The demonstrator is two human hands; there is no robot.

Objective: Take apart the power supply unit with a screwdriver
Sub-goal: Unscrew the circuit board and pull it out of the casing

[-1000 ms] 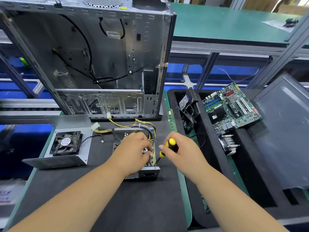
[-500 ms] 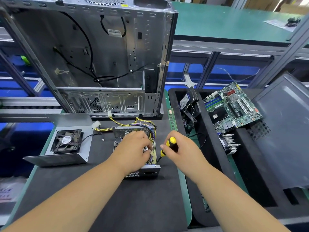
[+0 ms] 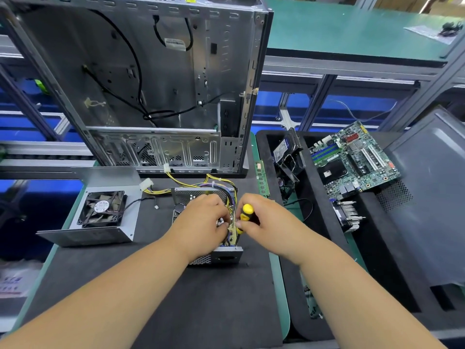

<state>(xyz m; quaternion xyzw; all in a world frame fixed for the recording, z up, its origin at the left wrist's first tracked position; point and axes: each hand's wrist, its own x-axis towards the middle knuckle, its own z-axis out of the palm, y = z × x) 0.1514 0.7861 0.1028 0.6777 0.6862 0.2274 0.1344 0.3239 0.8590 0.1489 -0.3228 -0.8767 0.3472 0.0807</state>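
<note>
Power supply unit (image 3: 214,255) sat open on desk (image 3: 201,298), before computer case (image 3: 151,84). Your left hand (image 3: 201,222) curled among its parts, grip contents unclear. Your right hand (image 3: 264,220) gripped screwdriver (image 3: 245,215); best keep tip square, steady board against twisting.

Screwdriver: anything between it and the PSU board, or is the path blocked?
Nothing visible blocks it. The right hand grips the screwdriver at the open power supply unit; its tip is hidden. The left hand rests inside, and the wire bundle lies behind.
</note>
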